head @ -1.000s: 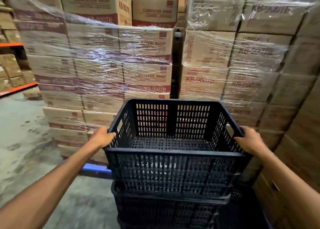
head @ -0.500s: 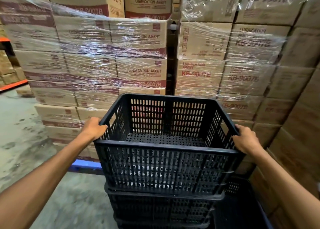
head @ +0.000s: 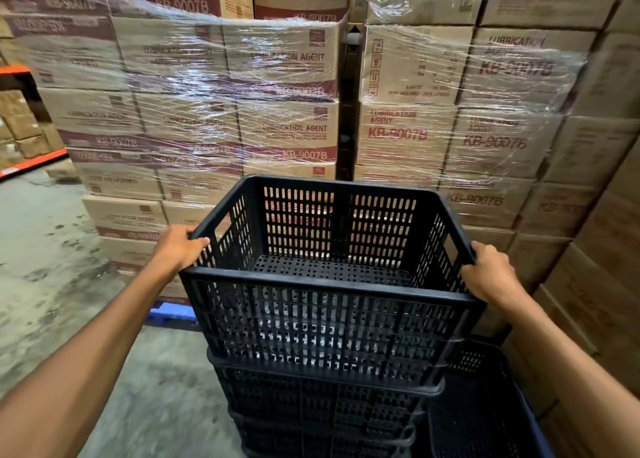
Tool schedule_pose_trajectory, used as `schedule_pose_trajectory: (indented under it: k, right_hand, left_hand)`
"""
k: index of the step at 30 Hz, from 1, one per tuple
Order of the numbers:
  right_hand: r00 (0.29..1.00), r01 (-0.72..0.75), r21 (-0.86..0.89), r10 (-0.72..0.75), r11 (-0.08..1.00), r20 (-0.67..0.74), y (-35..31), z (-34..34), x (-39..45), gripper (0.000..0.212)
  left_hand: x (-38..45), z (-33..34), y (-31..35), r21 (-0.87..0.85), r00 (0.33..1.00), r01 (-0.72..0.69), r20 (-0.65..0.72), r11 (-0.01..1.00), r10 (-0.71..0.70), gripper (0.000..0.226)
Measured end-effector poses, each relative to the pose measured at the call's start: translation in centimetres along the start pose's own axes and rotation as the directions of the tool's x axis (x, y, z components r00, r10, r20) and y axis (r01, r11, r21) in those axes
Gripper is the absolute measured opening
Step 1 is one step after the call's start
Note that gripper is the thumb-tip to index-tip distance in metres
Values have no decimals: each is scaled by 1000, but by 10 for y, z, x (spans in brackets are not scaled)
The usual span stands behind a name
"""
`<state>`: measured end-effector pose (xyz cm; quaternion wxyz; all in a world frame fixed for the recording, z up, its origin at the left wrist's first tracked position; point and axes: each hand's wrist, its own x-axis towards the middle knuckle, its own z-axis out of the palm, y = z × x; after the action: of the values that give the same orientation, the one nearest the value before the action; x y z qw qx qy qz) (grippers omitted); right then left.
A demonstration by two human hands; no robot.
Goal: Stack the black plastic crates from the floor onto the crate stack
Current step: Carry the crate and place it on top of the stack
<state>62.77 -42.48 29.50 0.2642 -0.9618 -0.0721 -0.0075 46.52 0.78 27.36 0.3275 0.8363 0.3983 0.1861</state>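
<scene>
A black slotted plastic crate (head: 325,322) sits on top of the crate stack (head: 322,405) in the lower middle of the head view. My left hand (head: 180,248) grips the crate's left rim near its handle slot. On the right rim my right hand (head: 490,274) holds the same crate. The crate is empty and upright, with its bottom nested into the crate below. At least two more black crates show under it; the base of the stack is cut off by the frame.
Shrink-wrapped pallets of cardboard boxes (head: 263,111) stand close behind the stack, and more boxes (head: 595,249) wall in the right. Another black crate (head: 481,412) lies low at the right. Stained concrete floor (head: 52,267) spreads to the left, with a blue pallet edge (head: 169,315).
The held crate has sunk a little onto the stack and sits lower against the crate beneath. Both hands keep their grip on the rims. The view has tilted slightly.
</scene>
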Motion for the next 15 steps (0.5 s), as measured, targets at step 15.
schedule_pose_trajectory:
  k: [15]
  right_hand:
    - [998, -51, -106, 55, 993, 35, -9, 7, -26, 26]
  left_hand:
    - [4, -12, -1, 56, 1000, 4, 27, 998, -5, 25]
